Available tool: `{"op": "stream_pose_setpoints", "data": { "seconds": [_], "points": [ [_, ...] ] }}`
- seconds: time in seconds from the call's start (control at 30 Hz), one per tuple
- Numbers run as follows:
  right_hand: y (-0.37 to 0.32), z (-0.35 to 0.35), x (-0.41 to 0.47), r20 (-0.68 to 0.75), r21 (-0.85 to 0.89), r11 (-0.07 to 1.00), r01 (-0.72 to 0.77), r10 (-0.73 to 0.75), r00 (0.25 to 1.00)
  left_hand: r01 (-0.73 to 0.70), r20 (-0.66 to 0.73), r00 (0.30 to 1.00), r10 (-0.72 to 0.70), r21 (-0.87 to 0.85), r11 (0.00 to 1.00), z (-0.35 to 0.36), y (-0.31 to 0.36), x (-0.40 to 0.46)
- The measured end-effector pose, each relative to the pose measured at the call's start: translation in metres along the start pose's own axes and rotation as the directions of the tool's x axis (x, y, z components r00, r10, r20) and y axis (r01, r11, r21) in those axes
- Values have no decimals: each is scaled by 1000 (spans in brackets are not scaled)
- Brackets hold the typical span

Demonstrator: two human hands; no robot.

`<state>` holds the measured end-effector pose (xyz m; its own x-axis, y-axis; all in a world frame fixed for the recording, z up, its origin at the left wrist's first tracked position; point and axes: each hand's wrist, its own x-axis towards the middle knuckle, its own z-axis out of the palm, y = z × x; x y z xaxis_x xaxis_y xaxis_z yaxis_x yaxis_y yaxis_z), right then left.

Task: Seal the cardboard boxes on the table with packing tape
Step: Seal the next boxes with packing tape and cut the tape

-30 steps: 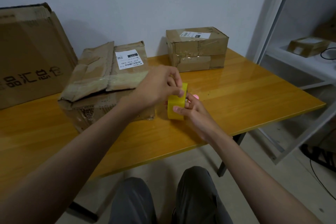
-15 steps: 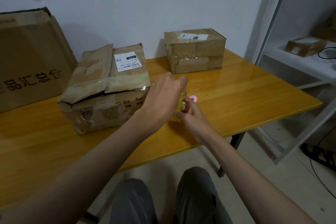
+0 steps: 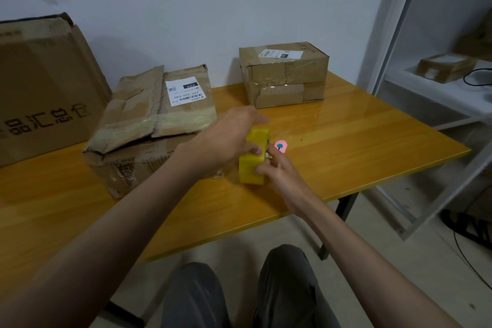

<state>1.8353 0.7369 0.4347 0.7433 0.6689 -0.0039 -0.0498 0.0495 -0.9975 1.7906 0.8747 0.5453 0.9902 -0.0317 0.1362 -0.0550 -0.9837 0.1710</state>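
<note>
Finding the loose end of the tape comes first, and both hands are on that job. The left hand (image 3: 229,138) curls over the top of the yellow tape roll (image 3: 254,157), thumb pressed on its side, holding it on edge just above the worktop (image 3: 359,146). The right hand (image 3: 277,168) pinches at the roll's near face, probably picking at the tape end, though blur hides the fingertips. To do it well, keep the left grip firm, turn the roll slowly, then peel a length toward the crumpled box (image 3: 151,125) just beside it, whose flaps gape. The second box (image 3: 285,74) sits behind, well apart.
</note>
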Motion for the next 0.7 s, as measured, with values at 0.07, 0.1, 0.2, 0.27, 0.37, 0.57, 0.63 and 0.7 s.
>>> {"op": "stream_pose_setpoints", "data": {
  "seconds": [0.07, 0.1, 0.2, 0.27, 0.37, 0.57, 0.63, 0.7],
  "points": [
    [-3, 0, 1, -17, 108, 994, -21, 23, 1000, -43, 25, 999, 43, 16, 999, 8, -2, -8],
    [-7, 1, 2, -39, 169, 985, -30, 37, 999, -58, -17, 998, 59, 20, 998, 14, -4, -14],
    [-10, 6, 6, -81, 249, 967, -59, 81, 993, -138, -228, 964, 139, 21, 990, 33, -5, -34],
    [-13, 13, 6, -100, 249, 965, -84, 112, 989, -167, -338, 929, 149, -25, 986, 43, -6, -43],
    [-20, 21, 1, -136, 185, 975, -119, 145, 980, -179, -419, 902, 99, -157, 971, 53, -5, -52],
    [-27, 25, -5, -190, 156, 985, -74, 103, 976, -44, -299, 954, -31, -242, 969, 60, -7, -48],
    [-27, 26, -7, -203, 133, 987, -90, 116, 972, -14, -249, 967, -42, -220, 975, 63, -10, -44],
    [-23, 24, -8, -209, 108, 990, -94, 115, 971, -3, -259, 965, -49, -196, 981, 68, -11, -42]
  ]
}}
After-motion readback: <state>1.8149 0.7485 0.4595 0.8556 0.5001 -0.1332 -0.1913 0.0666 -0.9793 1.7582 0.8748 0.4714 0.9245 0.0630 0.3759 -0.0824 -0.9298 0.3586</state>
